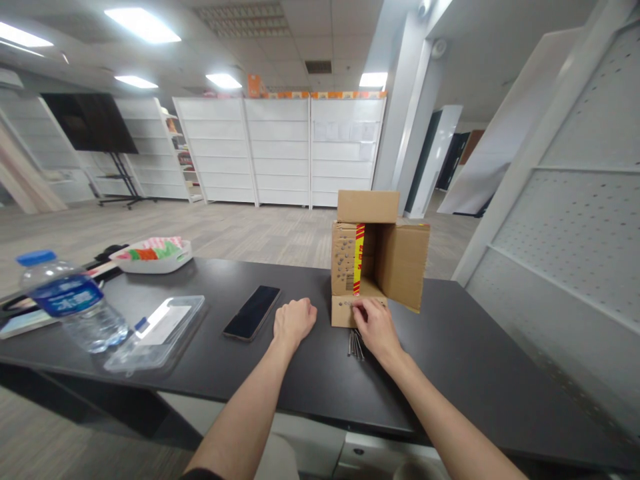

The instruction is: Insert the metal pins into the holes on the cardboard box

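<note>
Bare forearms, the left one (245, 410) and the right one (445, 413), reach up from the bottom edge of the frame over a dark tabletop (320, 380). At the centre, the left hand (295, 319) rests on the tabletop with its fingers curled into a loose fist; whether anything is inside, I cannot tell. Just left of it lies a smartphone (253, 313), screen up.

Right of centre, a cardboard box (380, 207) stands with its opening facing the camera and its flaps spread. Dark round spots dot the left flap, beside yellow-and-red tape (359, 260). The right hand (373, 320) is at the lower flap, its fingers bent and close together; whether they pinch something, I cannot tell. Slim metal nails (355, 345) lie bunched just below that flap, beside the right hand.

At the left of the frame are a clear plastic case (175, 330), a tilted water bottle (67, 293) and a white basket (155, 265).
</note>
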A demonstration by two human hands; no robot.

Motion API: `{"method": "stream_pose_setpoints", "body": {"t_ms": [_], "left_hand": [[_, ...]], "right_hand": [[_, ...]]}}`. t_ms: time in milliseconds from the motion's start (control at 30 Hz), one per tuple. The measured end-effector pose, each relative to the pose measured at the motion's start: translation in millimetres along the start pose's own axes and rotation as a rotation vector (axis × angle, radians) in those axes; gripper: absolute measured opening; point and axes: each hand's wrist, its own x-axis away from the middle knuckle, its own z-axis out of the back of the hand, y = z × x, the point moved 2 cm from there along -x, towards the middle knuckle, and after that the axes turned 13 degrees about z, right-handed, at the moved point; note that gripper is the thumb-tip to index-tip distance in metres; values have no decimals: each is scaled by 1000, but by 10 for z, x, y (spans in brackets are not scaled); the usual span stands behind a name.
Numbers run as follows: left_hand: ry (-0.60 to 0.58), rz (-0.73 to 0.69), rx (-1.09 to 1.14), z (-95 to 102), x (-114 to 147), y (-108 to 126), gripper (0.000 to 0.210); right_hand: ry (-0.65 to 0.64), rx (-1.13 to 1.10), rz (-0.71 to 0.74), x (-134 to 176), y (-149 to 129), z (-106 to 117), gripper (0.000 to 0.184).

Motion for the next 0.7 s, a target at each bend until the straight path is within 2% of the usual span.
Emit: {"method": "stream_pose_setpoints", "body": {"t_ms": [267,500,700], "left_hand": [[-15,6,6,7,-2,6,39],[-6,-2,6,-10,-7,-2,39],[-9,2,3,-2,-6,3,39]], "right_hand": [[-77,-66,-47,229,-7,126,14],[-136,8,-103,398,-78,210,13],[-159,55,-77,426,-126,207,9]]}}
